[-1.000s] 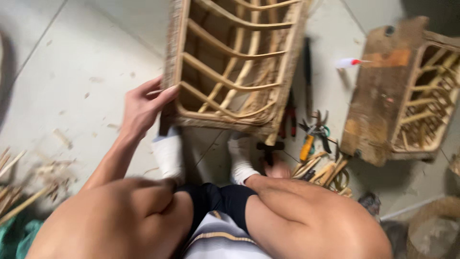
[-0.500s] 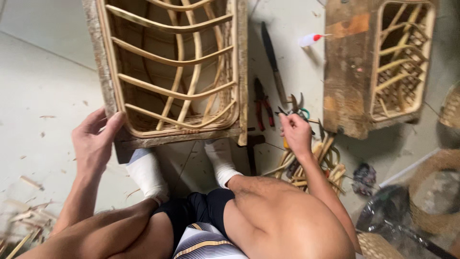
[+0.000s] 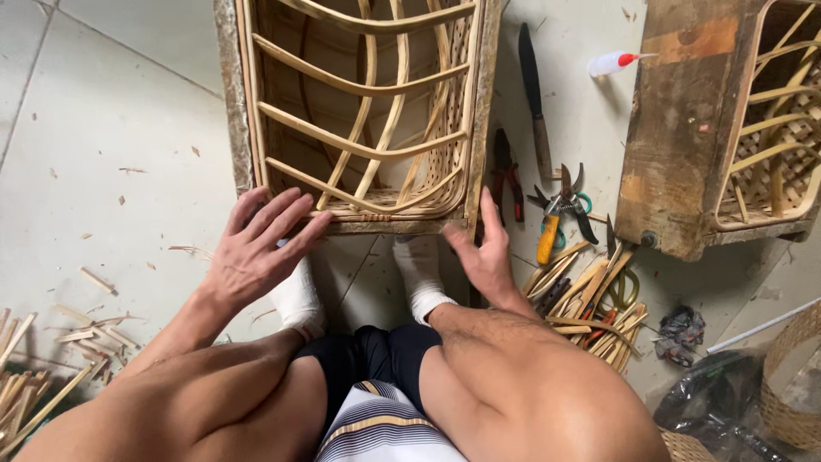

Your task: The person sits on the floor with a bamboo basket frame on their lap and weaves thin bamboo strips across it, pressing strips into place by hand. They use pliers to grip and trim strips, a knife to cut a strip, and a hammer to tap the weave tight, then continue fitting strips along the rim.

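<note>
Grip slack, both: left hand (image 3: 256, 248) flat on rattan frame (image 3: 359, 111), right hand (image 3: 483, 257) beside it; unclamped frame could tip onto pruning shears (image 3: 560, 210).

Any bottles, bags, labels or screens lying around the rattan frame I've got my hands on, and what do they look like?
Small squeeze bottle: on the floor above the tools, lying on its side, white with a red nozzle.
Plastic bag: bottom right on the floor, crumpled, dark and glossy.
No labels, signs or screens show on the rattan frame or elsewhere.
</note>
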`<state>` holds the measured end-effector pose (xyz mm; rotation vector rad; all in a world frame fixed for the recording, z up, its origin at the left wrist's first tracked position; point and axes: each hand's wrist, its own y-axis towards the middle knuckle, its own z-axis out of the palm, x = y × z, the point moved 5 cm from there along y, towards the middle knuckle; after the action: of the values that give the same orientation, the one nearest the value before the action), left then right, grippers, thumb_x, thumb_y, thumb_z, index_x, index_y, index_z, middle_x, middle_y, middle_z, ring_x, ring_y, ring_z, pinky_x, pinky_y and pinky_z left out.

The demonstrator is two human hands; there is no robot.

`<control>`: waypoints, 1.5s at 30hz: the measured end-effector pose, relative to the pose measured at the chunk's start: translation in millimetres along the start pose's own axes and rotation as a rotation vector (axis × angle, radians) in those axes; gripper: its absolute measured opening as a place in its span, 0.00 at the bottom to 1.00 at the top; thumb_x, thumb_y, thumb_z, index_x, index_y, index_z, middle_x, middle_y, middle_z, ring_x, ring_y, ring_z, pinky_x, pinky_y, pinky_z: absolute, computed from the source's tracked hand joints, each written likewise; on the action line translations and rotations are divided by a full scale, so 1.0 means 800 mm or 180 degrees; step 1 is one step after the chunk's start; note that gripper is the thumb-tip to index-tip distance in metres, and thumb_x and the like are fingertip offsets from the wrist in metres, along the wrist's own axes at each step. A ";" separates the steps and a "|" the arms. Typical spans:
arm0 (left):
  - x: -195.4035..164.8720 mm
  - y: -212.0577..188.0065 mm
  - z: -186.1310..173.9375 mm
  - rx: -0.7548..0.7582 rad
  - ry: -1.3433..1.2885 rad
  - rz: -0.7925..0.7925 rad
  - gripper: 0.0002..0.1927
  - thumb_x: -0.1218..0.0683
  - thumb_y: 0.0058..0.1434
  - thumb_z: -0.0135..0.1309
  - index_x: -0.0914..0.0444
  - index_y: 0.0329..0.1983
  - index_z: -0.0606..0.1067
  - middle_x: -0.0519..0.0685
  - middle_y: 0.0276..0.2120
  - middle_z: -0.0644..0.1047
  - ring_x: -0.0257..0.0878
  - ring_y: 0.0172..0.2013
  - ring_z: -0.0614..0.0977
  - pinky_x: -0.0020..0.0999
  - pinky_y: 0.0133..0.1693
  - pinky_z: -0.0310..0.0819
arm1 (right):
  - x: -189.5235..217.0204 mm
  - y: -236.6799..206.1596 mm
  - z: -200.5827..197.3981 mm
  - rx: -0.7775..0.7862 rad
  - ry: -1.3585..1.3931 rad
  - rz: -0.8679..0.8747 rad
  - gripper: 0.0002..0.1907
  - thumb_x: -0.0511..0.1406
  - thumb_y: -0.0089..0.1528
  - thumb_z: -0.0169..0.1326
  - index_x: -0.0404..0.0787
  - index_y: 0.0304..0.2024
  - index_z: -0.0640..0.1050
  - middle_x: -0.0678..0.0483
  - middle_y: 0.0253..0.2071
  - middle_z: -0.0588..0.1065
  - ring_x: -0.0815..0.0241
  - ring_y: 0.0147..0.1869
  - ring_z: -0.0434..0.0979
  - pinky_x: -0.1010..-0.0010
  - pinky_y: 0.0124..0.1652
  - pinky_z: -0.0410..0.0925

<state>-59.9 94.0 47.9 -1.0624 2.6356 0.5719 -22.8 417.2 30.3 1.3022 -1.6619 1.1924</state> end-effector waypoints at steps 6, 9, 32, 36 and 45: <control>-0.001 0.008 -0.009 0.0039 0.0106 0.0001 0.39 0.60 0.55 0.60 0.51 0.71 0.67 0.50 0.55 0.75 0.45 0.60 0.75 0.50 0.68 0.59 | -0.019 0.017 0.010 -0.0078 0.0578 0.0787 0.27 0.41 0.70 0.53 0.29 0.66 0.68 0.48 0.56 0.76 0.64 0.56 0.74 0.72 0.56 0.69; 0.001 0.010 -0.010 0.0052 0.0185 0.0000 0.40 0.61 0.53 0.59 0.50 0.71 0.67 0.50 0.55 0.76 0.45 0.59 0.75 0.50 0.68 0.60 | -0.017 0.025 0.018 -0.0061 0.1083 0.0884 0.29 0.40 0.70 0.52 0.32 0.68 0.64 0.49 0.60 0.74 0.64 0.60 0.73 0.71 0.60 0.66; 0.010 0.057 -0.045 -0.0381 -0.0122 -0.0443 0.33 0.49 0.54 0.65 0.60 0.64 0.73 0.48 0.43 0.78 0.43 0.53 0.77 0.48 0.64 0.62 | 0.007 0.060 0.014 -0.0156 0.1609 0.0752 0.32 0.42 0.68 0.54 0.33 0.71 0.64 0.49 0.65 0.71 0.61 0.67 0.68 0.69 0.66 0.61; 0.010 0.052 -0.041 -0.0427 -0.0166 -0.0473 0.33 0.49 0.53 0.65 0.60 0.63 0.73 0.48 0.43 0.78 0.43 0.53 0.77 0.49 0.64 0.62 | 0.013 0.058 0.015 -0.0367 0.1560 0.0788 0.28 0.44 0.70 0.50 0.36 0.68 0.67 0.54 0.63 0.72 0.66 0.67 0.68 0.74 0.66 0.60; 0.008 0.055 -0.047 -0.0474 -0.0203 -0.0468 0.32 0.49 0.54 0.66 0.60 0.63 0.73 0.47 0.43 0.78 0.43 0.53 0.77 0.48 0.64 0.62 | 0.007 0.060 0.014 -0.0523 0.0984 0.0436 0.23 0.43 0.72 0.47 0.35 0.62 0.73 0.56 0.52 0.76 0.68 0.56 0.73 0.75 0.57 0.66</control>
<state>-98.4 102.8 90.9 -1.2467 2.4663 0.7654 -70.7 408.1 19.9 0.8667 -1.6012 1.2375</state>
